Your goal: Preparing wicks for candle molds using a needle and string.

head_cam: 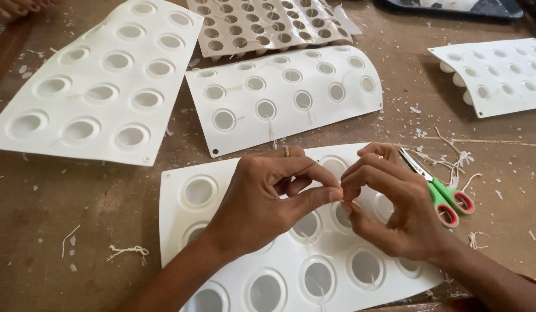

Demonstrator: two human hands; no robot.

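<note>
One head-worn camera looks steeply down, close over the brown table (pixel 106 202) in front of the person

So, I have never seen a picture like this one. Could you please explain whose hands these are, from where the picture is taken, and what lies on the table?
There is no machine here: a person works with two bare hands, and one camera worn on the head looks down at them. The left hand and the right hand meet above a white flexible mould sheet with round cavities. Their fingers pinch something very thin between them, perhaps a needle or a thread; it is too small to tell. A ring sits on the left hand. Scissors with green and pink handles lie beside the right hand. More white mould sheets and one beige sheet lie on the brown wooden table, among string scraps and white flakes.
</note>
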